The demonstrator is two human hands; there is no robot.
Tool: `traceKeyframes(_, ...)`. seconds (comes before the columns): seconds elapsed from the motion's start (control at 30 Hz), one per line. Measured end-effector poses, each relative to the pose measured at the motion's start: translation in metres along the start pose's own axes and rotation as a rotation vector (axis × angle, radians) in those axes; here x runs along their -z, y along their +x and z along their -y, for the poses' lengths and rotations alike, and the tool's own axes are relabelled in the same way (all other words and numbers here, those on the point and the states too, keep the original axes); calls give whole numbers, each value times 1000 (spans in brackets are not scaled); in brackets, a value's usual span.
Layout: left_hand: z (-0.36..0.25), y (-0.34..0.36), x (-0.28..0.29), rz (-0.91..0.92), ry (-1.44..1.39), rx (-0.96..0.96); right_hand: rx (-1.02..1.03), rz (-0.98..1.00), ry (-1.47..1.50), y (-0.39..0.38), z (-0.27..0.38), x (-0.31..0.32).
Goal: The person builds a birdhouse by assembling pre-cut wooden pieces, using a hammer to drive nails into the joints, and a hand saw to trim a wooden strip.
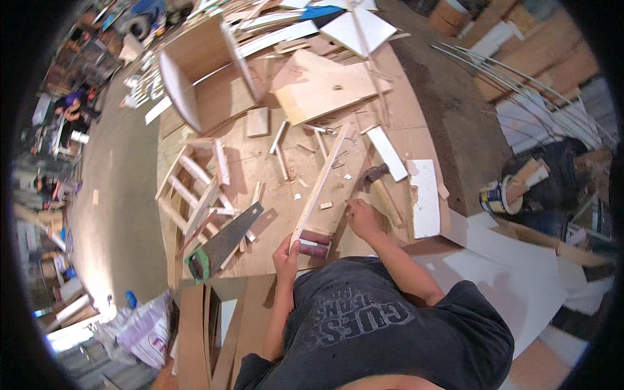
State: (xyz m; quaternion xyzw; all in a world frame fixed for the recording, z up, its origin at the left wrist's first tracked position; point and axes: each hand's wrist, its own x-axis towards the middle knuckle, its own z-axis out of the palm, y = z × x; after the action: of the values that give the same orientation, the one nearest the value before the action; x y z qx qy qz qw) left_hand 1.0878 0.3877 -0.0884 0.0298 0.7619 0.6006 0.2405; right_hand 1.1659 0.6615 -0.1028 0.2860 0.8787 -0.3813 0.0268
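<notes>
My left hand (286, 260) grips the lower end of a long pale wooden strip (323, 175) angled up across the worktable (354, 250). Below the strip lie two dark reddish cylinders (314, 250). My right hand (364, 221), fingers curled, is beside a small wooden block (326, 205); I cannot make out what is between its fingertips. Just beyond it lies a hammer with a dark head (376, 174) and wooden handle. Loose nails and short offcuts lie around the strip's upper part. A green-handled handsaw (227, 237) lies left of my left hand.
Slatted wooden frames (192, 169), an open plywood box (211, 97), panels (325, 91) and scrap strips crowd the table. A white block (424, 195) is at its right edge. Rods (520, 78) and a bucket (494, 195) stand right. Co-workers (68, 114) are far left beside clutter.
</notes>
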Motion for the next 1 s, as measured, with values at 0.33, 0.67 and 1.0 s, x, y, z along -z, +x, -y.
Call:
traceKeyframes(0.33, 7, -32, 95, -261, -67, 1, 127, 89, -139, 4, 62, -20)
traceKeyframes(0.67, 49, -35, 227, -598, -112, -114, 582, 126, 157, 55, 223, -159)
traceKeyframes(1.0, 83, -48, 249, -870, 90, 8, 886, 130, -165, 100, 298, -254)
